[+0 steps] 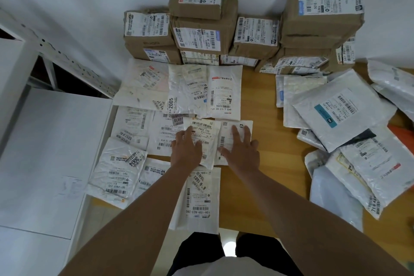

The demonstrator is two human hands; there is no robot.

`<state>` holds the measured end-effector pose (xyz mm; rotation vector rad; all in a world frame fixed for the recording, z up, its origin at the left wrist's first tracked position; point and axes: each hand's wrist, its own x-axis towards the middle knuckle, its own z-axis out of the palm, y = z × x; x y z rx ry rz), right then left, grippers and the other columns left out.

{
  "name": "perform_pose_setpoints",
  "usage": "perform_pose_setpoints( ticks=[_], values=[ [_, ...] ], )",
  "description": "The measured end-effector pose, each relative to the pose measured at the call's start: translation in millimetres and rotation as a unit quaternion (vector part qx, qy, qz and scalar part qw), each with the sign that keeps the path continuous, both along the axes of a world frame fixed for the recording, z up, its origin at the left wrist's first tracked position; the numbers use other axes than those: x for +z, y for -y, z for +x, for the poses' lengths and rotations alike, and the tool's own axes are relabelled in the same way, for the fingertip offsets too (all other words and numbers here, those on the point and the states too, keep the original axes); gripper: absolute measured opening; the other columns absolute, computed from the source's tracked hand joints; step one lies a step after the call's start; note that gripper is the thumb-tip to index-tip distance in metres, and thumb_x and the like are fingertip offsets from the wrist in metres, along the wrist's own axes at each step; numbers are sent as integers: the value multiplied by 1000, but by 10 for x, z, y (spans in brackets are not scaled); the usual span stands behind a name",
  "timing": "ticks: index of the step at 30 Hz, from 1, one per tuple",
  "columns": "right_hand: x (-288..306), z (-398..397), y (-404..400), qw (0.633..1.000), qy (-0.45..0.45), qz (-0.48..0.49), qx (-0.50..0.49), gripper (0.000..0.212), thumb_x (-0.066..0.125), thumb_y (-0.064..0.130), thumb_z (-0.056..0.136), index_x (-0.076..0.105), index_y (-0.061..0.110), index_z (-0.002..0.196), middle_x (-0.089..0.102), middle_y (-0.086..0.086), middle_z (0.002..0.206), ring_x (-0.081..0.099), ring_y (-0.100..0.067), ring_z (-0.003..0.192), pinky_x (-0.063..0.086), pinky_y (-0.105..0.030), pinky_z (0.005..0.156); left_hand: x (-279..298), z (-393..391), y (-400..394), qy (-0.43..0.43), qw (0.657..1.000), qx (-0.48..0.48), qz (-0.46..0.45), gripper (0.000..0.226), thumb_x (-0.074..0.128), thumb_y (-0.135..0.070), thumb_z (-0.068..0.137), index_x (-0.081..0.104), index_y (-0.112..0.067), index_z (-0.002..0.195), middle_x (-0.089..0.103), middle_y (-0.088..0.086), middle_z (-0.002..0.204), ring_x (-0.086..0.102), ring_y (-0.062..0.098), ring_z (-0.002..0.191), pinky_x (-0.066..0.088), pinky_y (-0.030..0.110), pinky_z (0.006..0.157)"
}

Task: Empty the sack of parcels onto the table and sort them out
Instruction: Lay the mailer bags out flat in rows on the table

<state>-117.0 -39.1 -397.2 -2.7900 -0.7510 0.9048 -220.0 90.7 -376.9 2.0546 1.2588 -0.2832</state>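
Several white mailer parcels lie flat in rows on the left half of the wooden table (257, 101). My left hand (187, 149) rests with spread fingers on a small white parcel (205, 130) in the middle row. My right hand (243, 149) presses flat on the white parcel (233, 127) next to it on the right. Brown cardboard boxes (202, 27) are stacked against the back wall. A loose heap of white mailers (340, 116) covers the right side of the table. No sack shows in view.
A white metal shelf frame (67, 58) and a white flat surface (44, 152) stand left of the table. Bare wood shows between the sorted rows and the right heap. An orange item (403, 134) peeks out at the right edge. My legs are below the near edge.
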Motion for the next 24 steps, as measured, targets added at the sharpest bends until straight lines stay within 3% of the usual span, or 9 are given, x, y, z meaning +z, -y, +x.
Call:
perform_pose_setpoints(
  ticks=[10,24],
  values=[
    [-42,-31,11,1000,20,-4,0,83,46,62,93,0,34,156,-5,-1,163,25,-36,136,44,-45,99,-41,-1,-63,-18,999,-43,19,45,43,-17,99,33,-14,143,43,13,139,44,34,124,39,45,101],
    [-66,-133,-107,999,31,10,-12,78,45,56,96,1,33,156,-4,-3,163,23,-40,138,43,-45,101,-62,10,-56,-31,998,-48,31,47,40,-17,101,32,-12,147,39,12,145,39,35,131,36,44,106]
  ],
)
